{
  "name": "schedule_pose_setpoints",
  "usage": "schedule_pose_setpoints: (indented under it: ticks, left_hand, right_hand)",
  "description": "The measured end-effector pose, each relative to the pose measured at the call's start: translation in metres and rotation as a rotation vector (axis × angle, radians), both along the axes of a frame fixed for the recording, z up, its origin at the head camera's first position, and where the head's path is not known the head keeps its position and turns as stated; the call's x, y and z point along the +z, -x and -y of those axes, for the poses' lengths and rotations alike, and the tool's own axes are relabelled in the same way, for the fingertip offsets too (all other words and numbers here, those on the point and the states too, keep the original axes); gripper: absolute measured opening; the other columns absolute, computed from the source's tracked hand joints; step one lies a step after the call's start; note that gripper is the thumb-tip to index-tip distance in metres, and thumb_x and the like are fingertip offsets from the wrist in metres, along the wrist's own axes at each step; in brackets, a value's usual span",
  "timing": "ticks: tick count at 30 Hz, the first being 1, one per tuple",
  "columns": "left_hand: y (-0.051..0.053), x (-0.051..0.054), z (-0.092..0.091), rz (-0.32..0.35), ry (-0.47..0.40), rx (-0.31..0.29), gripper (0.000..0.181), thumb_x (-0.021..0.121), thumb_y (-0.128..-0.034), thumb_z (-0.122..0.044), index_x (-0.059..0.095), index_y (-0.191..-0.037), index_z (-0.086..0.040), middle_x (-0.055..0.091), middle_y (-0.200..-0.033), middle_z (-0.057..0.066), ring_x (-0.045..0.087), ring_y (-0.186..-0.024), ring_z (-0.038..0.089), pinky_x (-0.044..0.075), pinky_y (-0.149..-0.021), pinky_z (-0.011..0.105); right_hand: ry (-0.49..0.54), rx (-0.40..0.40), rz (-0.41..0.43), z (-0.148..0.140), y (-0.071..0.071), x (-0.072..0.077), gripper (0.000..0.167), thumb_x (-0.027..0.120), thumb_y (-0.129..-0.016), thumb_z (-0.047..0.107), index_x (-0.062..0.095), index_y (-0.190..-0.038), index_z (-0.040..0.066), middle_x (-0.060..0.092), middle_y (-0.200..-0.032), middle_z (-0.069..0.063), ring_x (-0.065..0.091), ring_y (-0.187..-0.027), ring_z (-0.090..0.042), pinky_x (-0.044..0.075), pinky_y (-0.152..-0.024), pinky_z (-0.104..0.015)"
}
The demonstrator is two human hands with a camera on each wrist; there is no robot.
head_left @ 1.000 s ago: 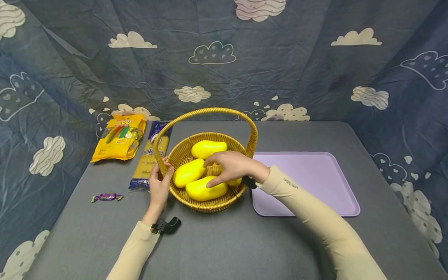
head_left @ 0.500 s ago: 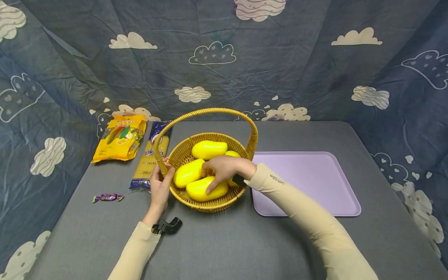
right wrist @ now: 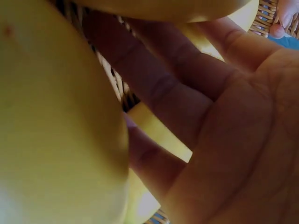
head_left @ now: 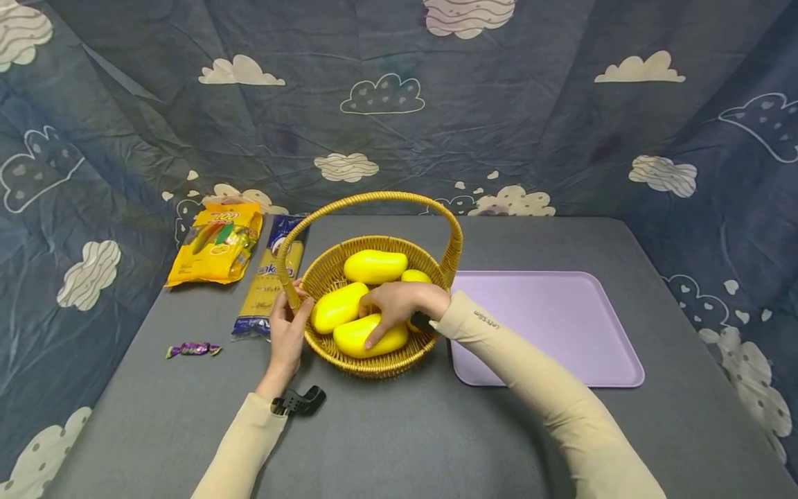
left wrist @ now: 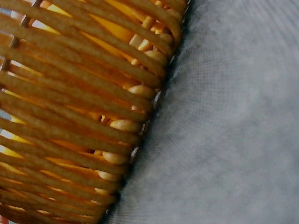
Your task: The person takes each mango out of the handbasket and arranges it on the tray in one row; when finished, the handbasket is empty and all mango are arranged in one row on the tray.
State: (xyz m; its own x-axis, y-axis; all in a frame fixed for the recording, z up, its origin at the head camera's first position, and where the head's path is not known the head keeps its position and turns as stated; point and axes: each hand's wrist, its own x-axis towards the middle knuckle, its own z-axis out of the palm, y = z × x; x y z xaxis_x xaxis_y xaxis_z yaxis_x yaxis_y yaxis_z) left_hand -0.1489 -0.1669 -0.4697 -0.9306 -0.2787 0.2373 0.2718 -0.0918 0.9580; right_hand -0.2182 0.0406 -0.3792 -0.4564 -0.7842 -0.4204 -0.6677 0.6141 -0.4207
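Note:
Several yellow mangoes lie in a golden wicker basket (head_left: 374, 371) with a tall arched handle. My left hand (head_left: 287, 338) grips the basket's left rim beside the handle's foot. Inside the basket, my right hand (head_left: 401, 302) holds the front mango (head_left: 349, 337), thumb on its upper side and fingers down behind it. In the right wrist view the fingers of that hand (right wrist: 219, 107) reach between mangoes, with a large mango (right wrist: 56, 126) filling the left side; some fingertips are hidden. The left wrist view shows the woven basket side (left wrist: 70, 93) close up.
A lilac tray (head_left: 542, 326) lies right of the basket. To the left are a blue and yellow pasta packet (head_left: 262, 294), partly behind the left hand, a yellow candy bag (head_left: 215, 246) and a purple wrapped candy (head_left: 193, 349). A cloud-patterned cloth hangs behind.
My right hand has moved left and lower into the basket, its thumb and fingers coming around the front mango. The left hand has kept its place on the rim.

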Motion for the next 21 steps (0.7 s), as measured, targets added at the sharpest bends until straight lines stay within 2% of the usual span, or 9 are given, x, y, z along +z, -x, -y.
schedule_pose_setpoints:
  ticks: [6, 13, 21]
  left_hand:
    - [-0.001, 0.0, 0.0, 0.004, -0.006, -0.002, 0.02, 0.057, -0.0937, -0.004, 0.047, -0.107, 0.008, 0.045, -0.136, 0.013, 0.039, -0.126, 0.021, 0.033, -0.101, 0.027]
    - [-0.001, 0.0, 0.0, 0.006, -0.009, -0.008, 0.023, 0.056, -0.0936, -0.002, 0.046, -0.11, 0.011, 0.044, -0.138, 0.013, 0.037, -0.128, 0.022, 0.032, -0.103, 0.028]
    - [-0.005, 0.012, -0.003, 0.015, -0.007, -0.017, 0.022, 0.053, -0.0932, 0.005, 0.044, -0.11, 0.015, 0.041, -0.139, 0.021, 0.037, -0.128, 0.028, 0.034, -0.1, 0.025]
  right_hand:
    - [0.026, 0.005, 0.027, -0.001, 0.001, -0.004, 0.049, 0.076, -0.076, 0.049, 0.06, -0.107, 0.015, 0.055, -0.094, 0.005, 0.048, -0.083, -0.011, 0.041, -0.074, -0.024]
    - [0.043, 0.017, 0.027, -0.004, 0.001, -0.004, 0.047, 0.074, -0.078, 0.05, 0.059, -0.109, 0.018, 0.056, -0.095, 0.007, 0.049, -0.084, -0.011, 0.04, -0.075, -0.024]
    - [0.109, -0.031, 0.063, -0.011, 0.001, 0.002, 0.05, 0.074, -0.077, 0.05, 0.059, -0.113, 0.019, 0.057, -0.106, 0.008, 0.051, -0.095, -0.01, 0.04, -0.085, -0.025]
